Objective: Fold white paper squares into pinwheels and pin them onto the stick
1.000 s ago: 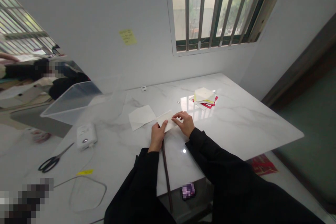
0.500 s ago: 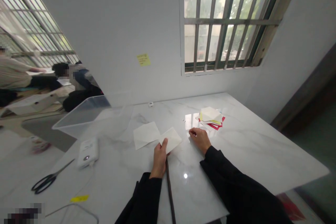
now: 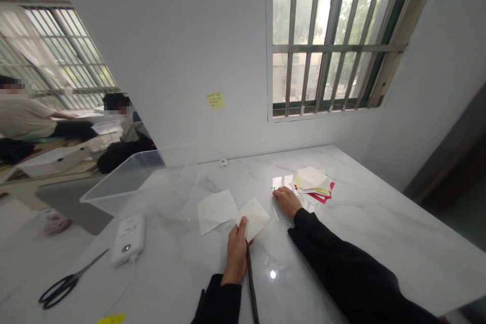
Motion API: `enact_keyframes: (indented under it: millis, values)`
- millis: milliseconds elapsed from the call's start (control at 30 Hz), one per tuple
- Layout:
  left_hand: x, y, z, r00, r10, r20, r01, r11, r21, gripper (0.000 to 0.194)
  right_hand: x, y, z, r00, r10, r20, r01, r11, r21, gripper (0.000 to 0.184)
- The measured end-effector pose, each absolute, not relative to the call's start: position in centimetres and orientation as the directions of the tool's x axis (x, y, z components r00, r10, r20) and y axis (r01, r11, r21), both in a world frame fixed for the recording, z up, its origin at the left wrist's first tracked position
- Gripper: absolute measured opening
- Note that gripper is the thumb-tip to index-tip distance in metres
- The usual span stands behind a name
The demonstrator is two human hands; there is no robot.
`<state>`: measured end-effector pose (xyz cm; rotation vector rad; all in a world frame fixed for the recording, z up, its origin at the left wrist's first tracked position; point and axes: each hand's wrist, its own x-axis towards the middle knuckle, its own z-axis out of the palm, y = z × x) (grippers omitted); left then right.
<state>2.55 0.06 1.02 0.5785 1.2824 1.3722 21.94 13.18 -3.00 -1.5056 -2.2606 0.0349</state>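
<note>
My left hand (image 3: 237,250) is closed on a folded white paper (image 3: 255,216) and holds it just above the white marble table (image 3: 379,233); a thin dark stick (image 3: 251,288) runs from that hand back toward me. My right hand (image 3: 286,201) reaches forward on the table with its fingers curled, its fingertips at a tiny metal object (image 3: 272,189); whether it grips it I cannot make out. A flat white paper square (image 3: 216,210) lies left of the held paper. A stack of white, yellow and red papers (image 3: 314,184) sits just right of my right hand.
A clear plastic bin (image 3: 125,179) stands at the table's back left. A white device (image 3: 129,233) and black scissors (image 3: 64,283) lie at the left. A small white object (image 3: 223,163) sits by the wall. Two people sit in the room at the left.
My right hand let go of the folded paper and moved right and forward to the tiny metal object. My left hand kept the paper. The view tilted upward.
</note>
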Motion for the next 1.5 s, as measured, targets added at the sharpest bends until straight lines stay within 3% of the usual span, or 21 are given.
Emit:
enact_keyframes:
  millis: [100,200,300,367,633,733,800,967,1033,1133,1300,1367,1500]
  values:
    - [2.3,0.2,0.5,-0.247,0.915,-0.32,-0.409,0.201,0.89,0.037,22.0,11.2,-3.3,-0.104,0.913,0.394,0.751,0.332,-0.571,0.022]
    - [2.2,0.4,0.1,-0.25,0.927,-0.279,-0.359,0.178,0.916,0.053,21.5,8.6,-3.8,0.04,0.958,0.282,0.357,0.25,-0.9,0.036]
    - [2.2,0.5,0.0,-0.237,0.951,-0.197,-0.223,0.144,0.964,0.065,20.6,6.9,-4.6,-0.089,0.995,0.051,-0.074,0.044,-0.996,0.055]
    - [2.3,0.5,-0.1,-0.211,0.966,-0.152,-0.134,0.125,0.983,0.067,20.3,6.4,-5.0,-0.178,0.984,-0.019,-0.178,-0.051,-0.983,0.059]
    - [2.1,0.5,-0.1,-0.136,0.984,-0.118,-0.066,0.109,0.992,0.06,19.7,4.3,-3.8,-0.474,0.88,0.027,-0.229,-0.094,-0.969,0.088]
    - [2.2,0.8,-0.1,-0.113,0.989,-0.099,-0.028,0.096,0.995,0.059,19.5,3.6,-3.3,-0.414,0.909,0.051,-0.147,-0.011,-0.989,0.105]
    - [2.4,0.9,-0.2,-0.146,0.987,-0.066,-0.013,0.065,0.998,0.061,19.4,3.4,-3.1,-0.333,0.939,0.084,-0.06,0.068,-0.996,0.102]
    - [3.2,0.2,-0.3,-0.175,0.985,0.013,0.045,-0.005,0.999,0.095,19.4,3.6,-3.1,-0.127,0.985,0.12,-0.003,0.121,-0.993,0.095]
    - [3.4,0.0,-0.5,-0.147,0.989,0.034,0.086,-0.021,0.996,0.089,19.5,3.7,-3.2,-0.091,0.99,0.109,-0.015,0.108,-0.994,0.096]
    - [3.5,0.0,-0.9,-0.216,0.975,0.046,0.125,-0.019,0.992,0.063,19.6,3.4,-3.3,-0.051,0.992,0.118,0.021,0.119,-0.993,0.097]
    - [3.5,-0.2,-1.4,-0.237,0.968,0.086,0.168,-0.046,0.985,0.035,19.6,2.4,-3.0,-0.052,0.981,0.185,0.183,0.191,-0.964,0.123]
    - [3.7,-0.5,-1.3,-0.214,0.973,0.09,0.221,-0.041,0.974,0.039,19.6,2.2,-2.9,-0.047,0.981,0.189,0.264,0.195,-0.945,0.118]
    - [4.0,-1.0,-1.3,-0.119,0.988,0.099,0.291,-0.06,0.955,0.067,19.7,1.9,-3.2,0.024,0.975,0.222,0.327,0.202,-0.923,0.103]
